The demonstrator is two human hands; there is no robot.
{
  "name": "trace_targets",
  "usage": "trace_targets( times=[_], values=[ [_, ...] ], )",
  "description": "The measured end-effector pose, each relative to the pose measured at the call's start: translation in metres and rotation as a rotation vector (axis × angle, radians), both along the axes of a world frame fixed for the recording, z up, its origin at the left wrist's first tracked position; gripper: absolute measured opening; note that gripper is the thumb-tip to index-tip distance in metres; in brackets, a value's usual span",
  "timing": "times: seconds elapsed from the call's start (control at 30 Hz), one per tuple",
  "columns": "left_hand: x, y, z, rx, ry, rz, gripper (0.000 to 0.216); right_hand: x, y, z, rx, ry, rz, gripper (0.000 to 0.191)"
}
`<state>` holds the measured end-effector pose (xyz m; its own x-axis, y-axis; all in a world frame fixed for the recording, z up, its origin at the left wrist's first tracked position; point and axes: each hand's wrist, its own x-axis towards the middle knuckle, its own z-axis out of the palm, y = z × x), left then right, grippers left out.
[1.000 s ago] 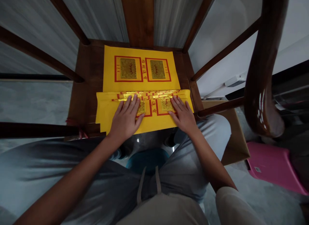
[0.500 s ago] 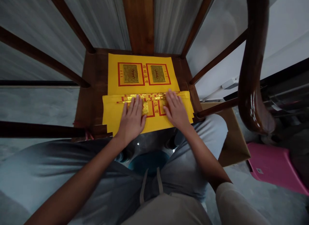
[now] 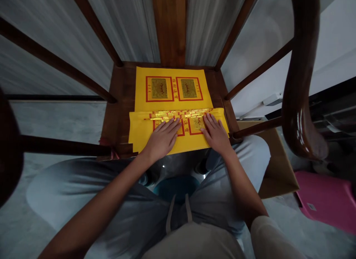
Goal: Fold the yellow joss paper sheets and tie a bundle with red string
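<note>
In the head view, the left hand [image 3: 161, 142] has swung inward and the right hand [image 3: 218, 137] has slid back, baring more glossy gold-and-red layered edges [image 3: 191, 113]. Both hands' fingers lie flat, gripping nothing, on smooth yellow paper sheets [image 3: 190, 143] atop the dark wooden seat [image 3: 118, 99].

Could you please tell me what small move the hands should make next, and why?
Perhaps press lightly along the layered paper edges, since the left hand and right hand lie flat on the near yellow paper, fingertips close to those edges.
</note>
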<state>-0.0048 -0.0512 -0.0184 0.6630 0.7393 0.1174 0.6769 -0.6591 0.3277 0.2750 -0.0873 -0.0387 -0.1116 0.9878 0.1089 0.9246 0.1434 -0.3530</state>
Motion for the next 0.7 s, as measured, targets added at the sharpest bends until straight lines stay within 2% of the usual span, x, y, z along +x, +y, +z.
trace_targets(
  times=[0.13,0.23,0.33,0.43,0.6,0.7],
  values=[
    [0.007,0.011,0.009,0.046,-0.006,0.026,0.046,-0.007,0.026,0.01,0.167,0.046,-0.034,0.048],
    [0.015,0.02,0.014,0.098,-0.002,0.047,0.041,-0.012,0.068,0.018,0.255,0.088,0.076,0.043],
    [0.022,0.028,0.014,0.155,-0.019,0.042,0.038,-0.015,0.113,0.015,0.198,0.14,0.3,0.038],
    [0.024,0.034,0.009,0.194,-0.07,0.068,0.043,-0.012,0.143,0.005,0.059,0.217,0.372,0.05],
    [0.02,0.036,-0.003,0.164,-0.045,0.104,0.055,-0.003,0.152,-0.002,-0.036,0.223,0.417,0.075],
    [0.02,0.034,-0.006,0.156,-0.04,0.091,0.052,-0.004,0.146,0.003,-0.019,0.208,0.401,0.073]
  ],
)
